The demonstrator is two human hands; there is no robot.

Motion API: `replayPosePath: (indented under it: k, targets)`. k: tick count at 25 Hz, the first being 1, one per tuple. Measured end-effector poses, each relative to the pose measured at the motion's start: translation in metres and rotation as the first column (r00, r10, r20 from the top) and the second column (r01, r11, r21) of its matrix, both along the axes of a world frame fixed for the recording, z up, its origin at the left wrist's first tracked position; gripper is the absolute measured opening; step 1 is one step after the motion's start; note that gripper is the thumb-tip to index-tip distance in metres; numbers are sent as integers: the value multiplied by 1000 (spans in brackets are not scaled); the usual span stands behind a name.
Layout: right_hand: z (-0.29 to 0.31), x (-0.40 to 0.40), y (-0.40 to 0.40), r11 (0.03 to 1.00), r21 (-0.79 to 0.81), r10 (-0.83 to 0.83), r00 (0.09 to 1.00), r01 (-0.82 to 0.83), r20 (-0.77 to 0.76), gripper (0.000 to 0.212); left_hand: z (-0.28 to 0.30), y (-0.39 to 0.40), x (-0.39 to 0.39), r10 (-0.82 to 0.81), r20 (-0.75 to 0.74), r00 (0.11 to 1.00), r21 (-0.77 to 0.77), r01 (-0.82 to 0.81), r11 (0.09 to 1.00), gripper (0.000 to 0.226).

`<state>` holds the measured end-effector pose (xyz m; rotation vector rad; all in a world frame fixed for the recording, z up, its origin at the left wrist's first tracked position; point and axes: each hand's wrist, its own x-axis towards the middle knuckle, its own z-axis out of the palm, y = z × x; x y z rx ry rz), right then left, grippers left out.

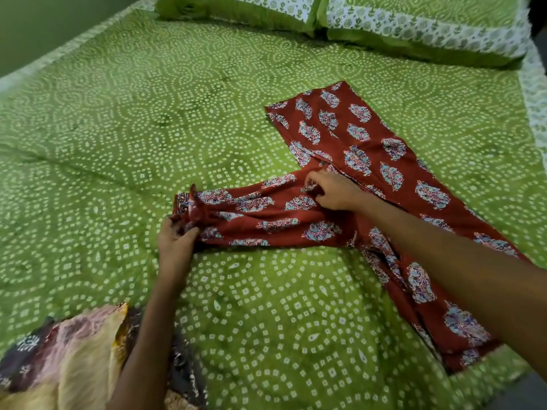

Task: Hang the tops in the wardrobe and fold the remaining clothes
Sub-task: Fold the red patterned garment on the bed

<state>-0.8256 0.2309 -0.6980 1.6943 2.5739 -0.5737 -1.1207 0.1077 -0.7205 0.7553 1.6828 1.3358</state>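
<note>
Both hands are on a rust-red cotton garment printed with pale blue and white floral motifs (pixel 349 173), which lies spread on a bed covered by a green sheet with white dotted swirls (pixel 118 137). The left hand (pixel 176 244) grips the gathered end of one long section, fingers curled round the bunched cloth near its hem. The right hand (pixel 333 190) pinches a fold of fabric at the point where this section meets the rest of the garment, fingers bent onto the cloth.

Judging by the shape, this looks like trousers or a long piece with sleeves; I cannot tell which. One part lies flat toward the two green-and-white patterned pillows (pixel 355 22), another runs off toward the near right edge of the bed. The fold seems only just begun: nothing is doubled over neatly yet.

A crumpled pile of cream, maroon and dark printed clothing (pixel 59 350) waits at the near left, beside the left forearm, unfolded. No wardrobe or hanger is in view, so whether any tops are hung cannot be told.
</note>
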Motion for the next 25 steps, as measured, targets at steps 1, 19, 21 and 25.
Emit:
replayPosePath:
  k: [1, 19, 21, 25]
  targets:
    - [0, -2, 2, 1000, -14, -2, 1000, 2, 14, 35, 0, 3, -4, 49, 83, 995, -5, -49, 999, 31]
    - [3, -88, 20, 953, 151, -225, 945, 264, -237, 12, 11, -1, -17, -99, -436, 894, -130, 47, 990, 39]
    - [8, -132, 20, 996, -35, -91, 918, 84, -385, 20, 11, -1, -16, -108, -487, 867, -153, 36, 988, 46]
    - [-4, -191, 18, 977, -200, -20, 904, -73, -428, 27, 13, -2, -15, -131, -523, 842, -192, 33, 981, 62]
